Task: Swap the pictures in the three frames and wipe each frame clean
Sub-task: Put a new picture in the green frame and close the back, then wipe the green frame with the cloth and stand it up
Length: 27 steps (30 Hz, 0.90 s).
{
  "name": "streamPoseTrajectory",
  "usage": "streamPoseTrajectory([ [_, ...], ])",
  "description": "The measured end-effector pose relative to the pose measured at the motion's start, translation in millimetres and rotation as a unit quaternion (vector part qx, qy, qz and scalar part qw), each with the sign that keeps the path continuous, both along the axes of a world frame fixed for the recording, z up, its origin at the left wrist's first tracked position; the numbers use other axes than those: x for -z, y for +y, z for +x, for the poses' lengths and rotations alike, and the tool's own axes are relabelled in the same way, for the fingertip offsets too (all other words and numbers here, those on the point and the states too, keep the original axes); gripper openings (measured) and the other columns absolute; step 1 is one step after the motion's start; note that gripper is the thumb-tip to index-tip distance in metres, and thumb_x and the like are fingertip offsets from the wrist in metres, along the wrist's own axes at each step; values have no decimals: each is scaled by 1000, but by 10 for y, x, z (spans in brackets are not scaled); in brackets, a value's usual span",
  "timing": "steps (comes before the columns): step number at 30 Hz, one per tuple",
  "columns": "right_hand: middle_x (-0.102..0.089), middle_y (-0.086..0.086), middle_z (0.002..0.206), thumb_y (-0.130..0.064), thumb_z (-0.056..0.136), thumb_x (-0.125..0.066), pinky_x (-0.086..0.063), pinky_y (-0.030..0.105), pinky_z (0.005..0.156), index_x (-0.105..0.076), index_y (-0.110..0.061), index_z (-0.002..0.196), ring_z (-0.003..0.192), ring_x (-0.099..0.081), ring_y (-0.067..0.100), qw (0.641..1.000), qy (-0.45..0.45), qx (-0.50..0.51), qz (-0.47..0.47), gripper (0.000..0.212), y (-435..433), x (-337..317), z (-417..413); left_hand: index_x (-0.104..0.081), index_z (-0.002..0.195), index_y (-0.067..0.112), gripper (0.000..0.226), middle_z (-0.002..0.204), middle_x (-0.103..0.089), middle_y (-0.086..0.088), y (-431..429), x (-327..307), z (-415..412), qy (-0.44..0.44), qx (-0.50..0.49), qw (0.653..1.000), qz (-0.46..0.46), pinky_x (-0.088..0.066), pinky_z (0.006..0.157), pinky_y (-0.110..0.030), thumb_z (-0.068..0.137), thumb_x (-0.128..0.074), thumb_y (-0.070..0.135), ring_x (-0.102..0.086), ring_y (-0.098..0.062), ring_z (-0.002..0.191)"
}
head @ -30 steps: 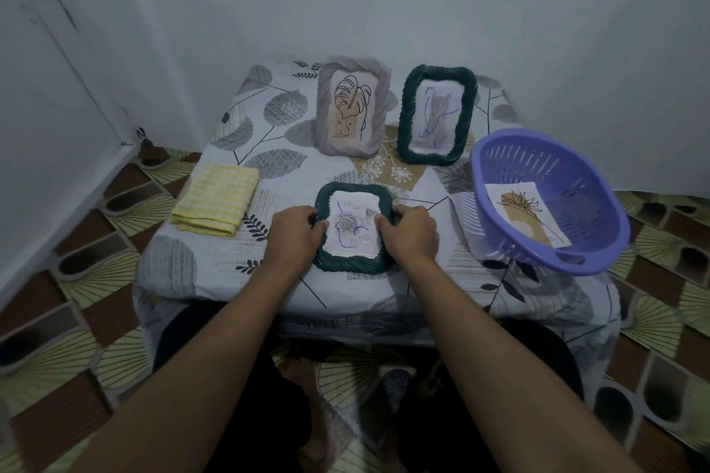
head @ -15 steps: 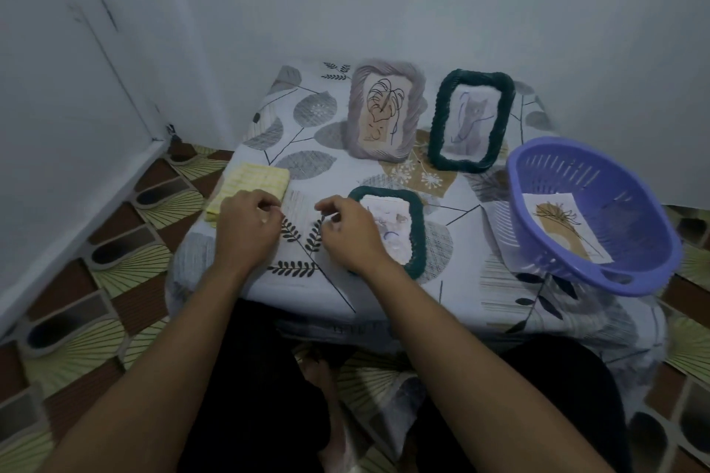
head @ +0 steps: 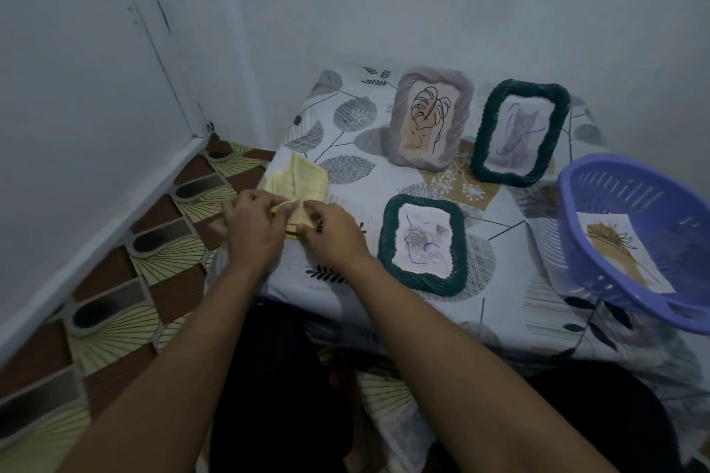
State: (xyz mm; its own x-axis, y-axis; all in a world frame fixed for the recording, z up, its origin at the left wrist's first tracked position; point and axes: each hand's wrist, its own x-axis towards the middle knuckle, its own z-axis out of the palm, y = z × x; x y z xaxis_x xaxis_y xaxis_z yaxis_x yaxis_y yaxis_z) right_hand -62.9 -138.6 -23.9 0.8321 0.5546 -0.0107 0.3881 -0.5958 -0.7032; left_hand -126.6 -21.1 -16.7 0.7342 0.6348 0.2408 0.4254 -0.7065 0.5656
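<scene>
A yellow checked cloth [head: 297, 180] lies at the table's left edge. My left hand [head: 251, 227] and my right hand [head: 332, 234] both pinch its near folds, lifting them a little. A small dark green frame [head: 422, 244] with a rose sketch lies flat on the table, right of my right hand. At the back a grey-lilac frame [head: 430, 119] with a leaf drawing stands upright. Beside it a taller dark green frame [head: 518, 132] with a cat sketch leans back.
A purple plastic basket [head: 614, 203] sits at the table's right edge with a loose picture [head: 622, 253] inside. The leaf-patterned tablecloth [head: 345, 150] covers a low table set against white walls. Patterned floor lies to the left.
Both hands left the small green frame and moved left to the yellow cloth, taking hold of it. The camera view swung left with them.
</scene>
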Motion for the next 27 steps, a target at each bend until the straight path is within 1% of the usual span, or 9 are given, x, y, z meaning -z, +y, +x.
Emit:
streamPoseTrajectory([
  [3,-63,7,119,-42,90,-66,-50,43,92,-65,-24,125,111,-60,28,1000,-25,2,-10,40,-40,-8,26,-75,101,22,25,114,-61,0,-82,-154,-2,-81,14,996,-36,-11,84,-30,93,-63,43,-41,-26,123],
  [6,-63,5,112,-38,90,-67,-50,39,87,-71,-25,111,105,-60,27,999,-45,18,16,25,-121,-10,59,-77,103,19,24,92,-68,7,-125,-276,16,-152,42,984,-83,-23,81,-18,93,-66,38,-59,-16,100],
  [8,-64,6,106,-33,91,-66,-49,40,84,-73,-21,102,101,-60,29,997,-60,23,38,18,-180,-37,66,-77,99,21,21,84,-69,10,-139,-320,37,-189,53,970,-143,-39,87,-27,92,-67,39,-62,-10,84],
  [10,-65,7,102,-29,93,-62,-49,42,83,-70,-18,97,96,-61,29,994,-57,23,89,15,-252,-91,56,-72,89,26,17,73,-64,10,-160,-350,54,-209,54,954,-207,-50,73,-33,89,-71,42,-59,-7,69],
  [14,-65,-1,87,-20,98,-53,-44,30,72,-57,-19,89,82,-58,16,973,26,77,216,10,-471,-348,22,-68,95,20,44,58,-47,8,-144,-412,69,-221,101,927,-287,-38,54,-24,65,-84,49,-43,-6,53],
  [19,-54,-9,74,-22,102,-48,-38,25,63,-54,-20,92,68,-48,7,948,68,131,283,12,-760,-652,103,-68,102,28,42,61,-49,5,-141,-457,22,-95,217,952,-196,-39,56,-23,67,-90,33,-45,-7,55],
  [23,-54,0,79,-30,99,-52,-42,35,73,-54,-26,85,75,-50,15,934,87,130,321,14,-876,-787,169,-69,98,42,36,101,-57,4,-170,-525,55,-51,214,973,-72,-42,94,-38,66,-55,50,-54,-19,105],
  [25,-56,2,79,-34,95,-56,-44,36,73,-57,-25,84,74,-52,17,930,97,120,333,14,-921,-857,185,-68,105,41,32,112,-60,12,-206,-574,75,-65,228,967,-93,-41,103,-37,78,-54,32,-54,-13,116],
  [27,-61,2,80,-30,97,-59,-47,36,74,-60,-23,84,75,-57,18,926,120,101,345,15,-952,-923,199,-69,104,39,35,106,-67,23,-276,-647,85,-83,242,945,-203,-47,94,-31,90,-51,13,-60,0,104],
])
